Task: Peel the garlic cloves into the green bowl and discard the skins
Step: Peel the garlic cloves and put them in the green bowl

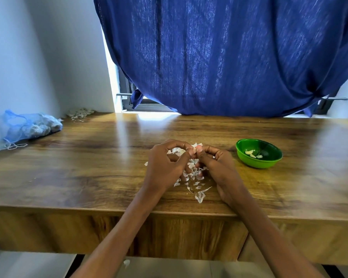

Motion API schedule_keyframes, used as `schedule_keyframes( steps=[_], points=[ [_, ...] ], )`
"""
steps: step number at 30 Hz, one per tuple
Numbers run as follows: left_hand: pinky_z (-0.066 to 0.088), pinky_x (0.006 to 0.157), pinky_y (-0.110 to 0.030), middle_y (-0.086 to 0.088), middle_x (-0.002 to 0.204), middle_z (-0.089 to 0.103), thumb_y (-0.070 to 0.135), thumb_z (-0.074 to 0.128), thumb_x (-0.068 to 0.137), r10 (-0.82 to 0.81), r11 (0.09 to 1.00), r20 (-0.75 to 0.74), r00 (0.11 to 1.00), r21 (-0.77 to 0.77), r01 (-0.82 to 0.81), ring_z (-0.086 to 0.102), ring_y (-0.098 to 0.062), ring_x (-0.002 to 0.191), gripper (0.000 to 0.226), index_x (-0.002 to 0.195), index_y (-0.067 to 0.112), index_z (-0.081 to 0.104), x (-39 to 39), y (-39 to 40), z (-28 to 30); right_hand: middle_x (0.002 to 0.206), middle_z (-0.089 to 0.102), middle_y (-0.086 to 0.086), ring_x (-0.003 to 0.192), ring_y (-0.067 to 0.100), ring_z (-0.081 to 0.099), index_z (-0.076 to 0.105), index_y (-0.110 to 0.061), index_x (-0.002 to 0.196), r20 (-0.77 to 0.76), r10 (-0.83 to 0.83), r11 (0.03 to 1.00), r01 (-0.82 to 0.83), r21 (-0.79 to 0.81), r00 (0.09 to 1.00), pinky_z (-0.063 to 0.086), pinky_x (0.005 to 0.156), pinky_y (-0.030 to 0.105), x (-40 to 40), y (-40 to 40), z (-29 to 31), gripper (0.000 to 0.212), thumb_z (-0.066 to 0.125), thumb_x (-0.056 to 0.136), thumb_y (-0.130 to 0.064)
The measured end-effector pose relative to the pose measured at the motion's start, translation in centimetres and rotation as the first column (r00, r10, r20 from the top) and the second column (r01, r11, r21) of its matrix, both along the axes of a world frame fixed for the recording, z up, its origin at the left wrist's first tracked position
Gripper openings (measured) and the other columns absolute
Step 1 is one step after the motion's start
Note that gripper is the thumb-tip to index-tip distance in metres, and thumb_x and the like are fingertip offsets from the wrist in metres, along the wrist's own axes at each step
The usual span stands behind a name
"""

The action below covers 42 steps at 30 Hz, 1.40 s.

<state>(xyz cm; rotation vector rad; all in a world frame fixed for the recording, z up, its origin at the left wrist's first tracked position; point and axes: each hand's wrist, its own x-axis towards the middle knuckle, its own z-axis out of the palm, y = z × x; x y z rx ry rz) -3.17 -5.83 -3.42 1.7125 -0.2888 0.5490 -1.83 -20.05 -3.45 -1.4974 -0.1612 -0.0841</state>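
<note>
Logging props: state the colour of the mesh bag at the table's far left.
Light blue mesh bag, seen in the head view.

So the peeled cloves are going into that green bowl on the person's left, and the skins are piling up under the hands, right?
Not quite: the green bowl sits on the person's right, beyond the right hand. The head view shows it holding a few peeled cloves. The skins do pile up on the table under both hands.

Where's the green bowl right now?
In the head view the green bowl sits on the wooden table, just right of the right hand, with a few peeled cloves inside.
</note>
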Motion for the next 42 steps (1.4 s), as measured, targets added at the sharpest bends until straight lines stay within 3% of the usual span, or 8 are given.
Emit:
schedule_keyframes(
  steps=[2,8,11,14,18,25,32,42],
  points=[
    [0.057,0.044,-0.049,0.000,0.089,0.076,0.013,0.077,0.088,0.044,0.999,0.016,0.999,0.030,-0.044,0.071,-0.022,0.052,0.006,0.091,0.008,0.076,-0.21,-0.05,0.07,0.075,0.075,-0.001,0.061,0.005,0.062,0.074,-0.016,0.090,0.018,-0.021,1.000,0.021,-0.018,1.000,0.052,0.053,0.024,-0.04,-0.06,-0.01,0.011,0.067,0.096,-0.021],
    [0.055,0.048,-0.034,0.012,0.076,0.074,0.017,0.082,0.081,0.168,0.970,0.113,0.979,0.160,-0.184,0.066,-0.014,0.046,0.007,0.083,0.020,0.075,0.01,0.26,-0.18,0.074,0.075,0.003,0.059,0.005,0.063,0.075,-0.016,0.089,0.085,-0.017,0.998,0.022,-0.059,0.996,0.051,0.054,0.023,-0.07,-0.10,-0.19,0.003,0.074,0.089,-0.013],
    [0.055,0.045,-0.034,0.004,0.068,0.073,0.012,0.079,0.083,0.096,0.987,0.037,0.995,0.126,-0.100,0.067,-0.015,0.046,0.007,0.084,0.015,0.073,0.13,0.17,-0.21,0.073,0.074,-0.001,0.060,0.003,0.063,0.075,-0.014,0.090,0.092,-0.017,0.998,0.022,-0.059,0.996,0.051,0.054,0.023,0.09,-0.28,-0.35,0.008,0.071,0.092,-0.007],
    [0.054,0.042,-0.036,-0.010,0.062,0.070,0.011,0.077,0.087,-0.007,0.999,-0.050,0.999,0.033,0.008,0.067,-0.027,0.048,0.007,0.088,0.008,0.070,0.36,0.10,-0.25,0.073,0.073,-0.004,0.063,0.006,0.063,0.073,-0.016,0.090,0.086,0.012,0.999,-0.008,-0.047,0.996,0.051,0.054,0.026,0.14,-0.34,-0.39,0.012,0.068,0.094,-0.006],
    [0.052,0.041,-0.031,-0.004,0.076,0.071,0.004,0.070,0.092,-0.095,0.995,-0.019,0.995,0.003,0.095,0.066,-0.026,0.050,0.005,0.089,0.008,0.070,0.49,0.07,-0.24,0.075,0.072,-0.008,0.068,0.007,0.062,0.072,-0.019,0.089,0.076,0.041,0.999,-0.041,-0.007,0.996,0.051,0.056,0.025,0.11,-0.41,-0.28,0.012,0.069,0.094,-0.009],
    [0.053,0.043,-0.032,-0.008,0.092,0.070,0.002,0.073,0.090,-0.131,0.991,0.019,0.991,-0.033,0.131,0.067,-0.031,0.052,0.005,0.094,0.004,0.070,0.57,0.33,-0.38,0.093,0.076,0.006,0.079,0.017,0.065,0.073,-0.016,0.097,0.051,0.064,0.998,-0.065,0.023,0.997,0.052,0.061,0.031,0.40,-0.57,-0.55,0.007,0.069,0.094,-0.011],
    [0.052,0.042,-0.031,-0.007,0.083,0.072,0.001,0.074,0.088,-0.146,0.986,-0.010,0.989,-0.083,0.144,0.065,-0.028,0.049,0.005,0.090,0.005,0.073,0.62,0.43,-0.47,0.095,0.074,0.004,0.076,0.008,0.062,0.071,-0.016,0.091,0.108,0.050,0.999,-0.047,-0.026,0.993,0.048,0.056,0.024,0.48,-0.63,-0.61,0.012,0.067,0.094,-0.004],
    [0.053,0.043,-0.029,-0.013,0.080,0.073,0.002,0.076,0.086,-0.133,0.990,-0.022,0.991,-0.051,0.132,0.065,-0.027,0.048,0.008,0.094,0.000,0.074,0.32,0.61,-0.26,0.092,0.074,0.004,0.076,0.008,0.062,0.070,-0.015,0.090,0.116,0.071,0.995,-0.062,-0.075,0.991,0.049,0.057,0.026,0.47,-0.81,-0.68,0.009,0.068,0.094,-0.007]
  ],
)
